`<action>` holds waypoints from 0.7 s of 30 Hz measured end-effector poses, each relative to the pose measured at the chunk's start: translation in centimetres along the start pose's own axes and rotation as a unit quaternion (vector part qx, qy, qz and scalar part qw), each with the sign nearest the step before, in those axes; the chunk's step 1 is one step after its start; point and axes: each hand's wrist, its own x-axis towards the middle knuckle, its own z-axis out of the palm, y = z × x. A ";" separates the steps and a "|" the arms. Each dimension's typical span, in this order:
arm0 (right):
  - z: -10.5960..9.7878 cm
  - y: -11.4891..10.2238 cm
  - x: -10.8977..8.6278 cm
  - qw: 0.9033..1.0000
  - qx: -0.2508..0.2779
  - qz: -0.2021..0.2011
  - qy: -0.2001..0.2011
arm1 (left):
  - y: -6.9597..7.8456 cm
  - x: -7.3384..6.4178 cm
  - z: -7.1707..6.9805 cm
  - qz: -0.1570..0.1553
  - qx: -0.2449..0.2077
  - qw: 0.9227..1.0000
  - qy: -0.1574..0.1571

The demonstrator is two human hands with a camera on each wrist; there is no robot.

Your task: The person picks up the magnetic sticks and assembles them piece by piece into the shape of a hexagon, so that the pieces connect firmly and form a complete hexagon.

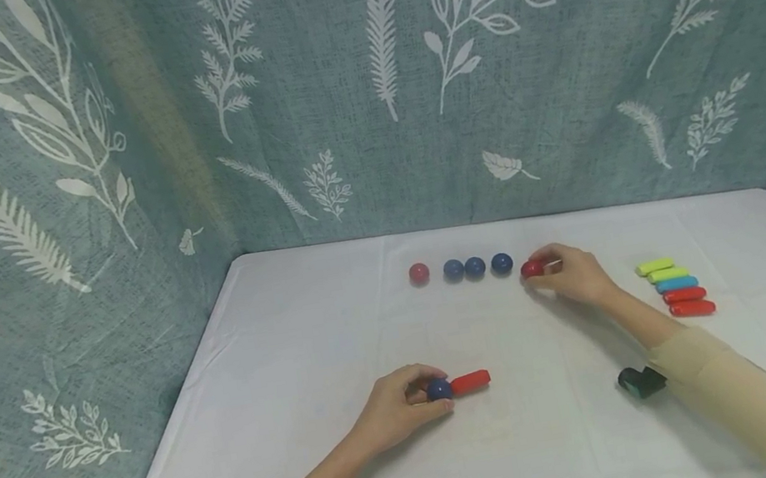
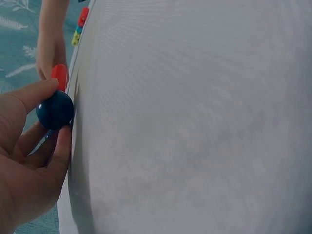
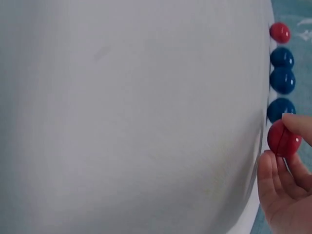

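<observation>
My left hand (image 1: 398,407) pinches a blue ball (image 1: 439,389) between thumb and fingers, low over the white table. A short red stick (image 1: 469,382) lies end-on against the ball's right side. The left wrist view shows the glossy blue ball (image 2: 55,110) with the red stick (image 2: 59,77) behind it. Farther back on the right, my right hand (image 1: 573,275) pinches a red ball (image 1: 532,269), thumb on one side and fingers on the other. In the right wrist view a thin dark seam runs over this red ball (image 3: 283,139), right beside a blue ball (image 3: 281,110).
Along the back of the table (image 1: 307,328) sit a red ball (image 1: 419,273) and three blue balls (image 1: 475,267) in a row. At the right lie yellow-green sticks (image 1: 656,267), a blue stick (image 1: 676,284) and red sticks (image 1: 692,308). A patterned curtain (image 1: 343,93) hangs behind.
</observation>
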 end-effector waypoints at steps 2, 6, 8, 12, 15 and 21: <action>0.2 -0.1 -0.5 1.000 0.008 -0.005 -0.007 | 0.0 0.0 0.0 0.000 -0.002 1.000 0.000; 0.7 -0.3 -1.5 0.999 0.029 -0.010 -0.025 | 0.0 0.0 0.0 0.003 -0.007 1.000 0.001; 1.0 -0.5 -2.0 0.998 0.041 -0.017 -0.036 | 0.0 0.0 0.0 0.004 -0.008 1.000 0.001; 1.4 -1.0 -3.2 0.997 0.055 -0.027 -0.054 | 0.0 0.0 0.0 0.005 -0.006 1.000 0.000; 1.8 -1.3 -3.9 0.995 0.061 -0.028 -0.068 | 0.0 0.0 0.0 0.007 -0.004 1.000 0.002; 2.6 -1.9 -5.3 0.992 0.066 -0.034 -0.100 | 0.1 0.0 0.0 0.007 -0.006 1.000 0.002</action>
